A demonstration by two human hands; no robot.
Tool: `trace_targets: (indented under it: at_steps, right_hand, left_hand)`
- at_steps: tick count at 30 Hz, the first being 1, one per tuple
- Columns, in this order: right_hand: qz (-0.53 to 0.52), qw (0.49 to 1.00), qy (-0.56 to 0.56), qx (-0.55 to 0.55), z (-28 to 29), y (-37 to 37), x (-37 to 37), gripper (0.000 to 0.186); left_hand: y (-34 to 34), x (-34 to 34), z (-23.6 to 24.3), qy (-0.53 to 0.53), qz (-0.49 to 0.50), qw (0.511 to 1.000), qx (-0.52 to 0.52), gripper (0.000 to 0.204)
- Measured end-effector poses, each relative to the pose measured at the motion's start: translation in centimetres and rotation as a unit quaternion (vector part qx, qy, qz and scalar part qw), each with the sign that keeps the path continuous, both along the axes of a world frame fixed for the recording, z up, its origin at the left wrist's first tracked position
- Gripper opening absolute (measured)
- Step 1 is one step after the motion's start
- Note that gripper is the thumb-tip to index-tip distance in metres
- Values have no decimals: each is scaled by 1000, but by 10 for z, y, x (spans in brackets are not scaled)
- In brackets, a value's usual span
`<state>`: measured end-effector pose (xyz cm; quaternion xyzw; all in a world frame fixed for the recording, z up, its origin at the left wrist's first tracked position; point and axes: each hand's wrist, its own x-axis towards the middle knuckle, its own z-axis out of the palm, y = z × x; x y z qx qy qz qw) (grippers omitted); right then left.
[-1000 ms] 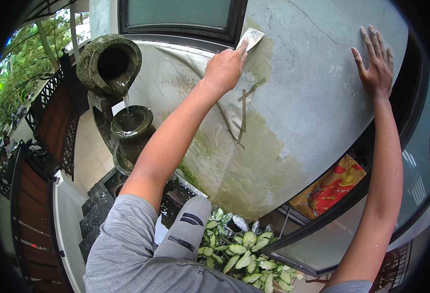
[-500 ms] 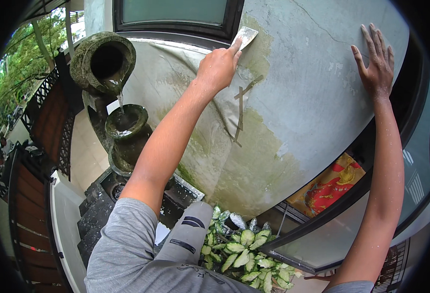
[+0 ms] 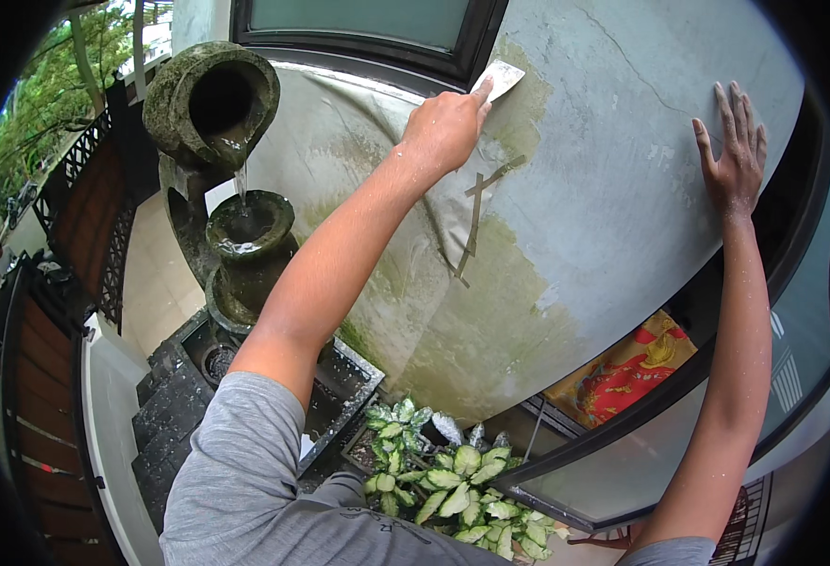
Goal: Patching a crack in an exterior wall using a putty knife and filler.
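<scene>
With fingers wrapped round it, my left hand holds a scraper with a flat, pale blade. The blade is against the wall beside the lower corner of the dark window frame. Around it the wall has a rough greenish patch, while the surface further right is grey-blue with a thin crack. My right hand rests on the wall at the far right, fingers spread, holding nothing. Below the scraper, strips of brown tape stick to the edge of a wrinkled clear sheet.
A tiered stone fountain with running water stands at the left. Leafy plants grow below, near my body. An open glass window panel juts out under my right arm, near a red and gold cloth.
The view has shifted a little, and my leg has mostly dropped out of sight below. My left hand keeps the scraper near the window corner; my right hand stays on the wall.
</scene>
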<state>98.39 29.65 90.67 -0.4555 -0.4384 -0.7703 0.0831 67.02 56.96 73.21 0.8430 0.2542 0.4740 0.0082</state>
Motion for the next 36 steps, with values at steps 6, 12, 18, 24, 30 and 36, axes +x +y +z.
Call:
trace_targets:
  at_steps: [6,12,18,24,30,36]
  right_hand:
    - [-9,1000,21,4,-2,1,-6,68]
    - [-24,999,24,-4,-2,1,-16,67]
    - [-28,999,31,-4,-2,-5,-10,66]
    - [-40,999,29,1,-1,2,-10,65]
    - [-28,999,26,-11,2,1,-3,64]
    - [-26,999,24,-10,3,-2,-5,64]
  left_hand:
    - [2,-7,2,-8,6,1000,0,47]
    - [6,-13,-8,-5,-15,1000,2,46]
    - [-1,-3,-18,1,6,1000,4,47]
    - [12,0,-44,-41,11,999,-10,47]
    - [27,11,1,-83,27,995,49,46]
    - [11,7,-19,-17,37,998,56,48]
